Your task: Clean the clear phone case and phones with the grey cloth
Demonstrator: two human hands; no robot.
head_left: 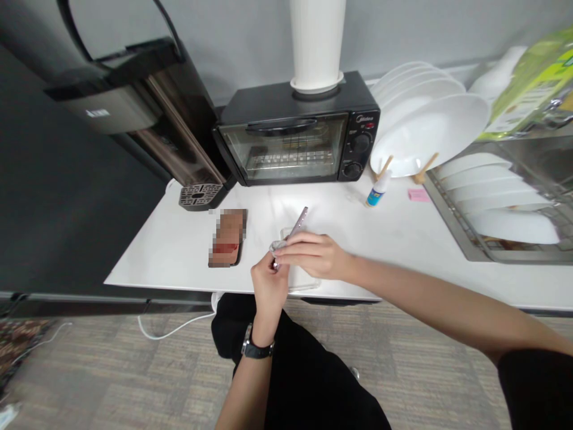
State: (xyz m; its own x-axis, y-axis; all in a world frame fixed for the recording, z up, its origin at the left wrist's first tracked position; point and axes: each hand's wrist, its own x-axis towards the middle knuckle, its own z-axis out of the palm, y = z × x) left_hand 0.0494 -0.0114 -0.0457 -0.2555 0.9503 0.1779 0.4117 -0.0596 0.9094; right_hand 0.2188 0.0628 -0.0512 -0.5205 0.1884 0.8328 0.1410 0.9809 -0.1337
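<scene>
Over the front edge of the white counter, my left hand (271,280), with a black watch on its wrist, is closed round the lower end of a slim pinkish phone (299,221) seen edge-on. My right hand (313,255) has its fingers pressed together on a small whitish crumpled cloth (276,245) against the phone's side. Beneath the hands a clear phone case (308,285) lies on the counter. To the left, another phone (227,239), its surface pixelated, lies flat.
A black toaster oven (286,137) with a white pot (317,42) on top stands behind. At left is a drink dispenser (179,131). Rightward are a small bottle (378,190), a pink item (418,195), white plates (430,131) and a sink rack (501,251).
</scene>
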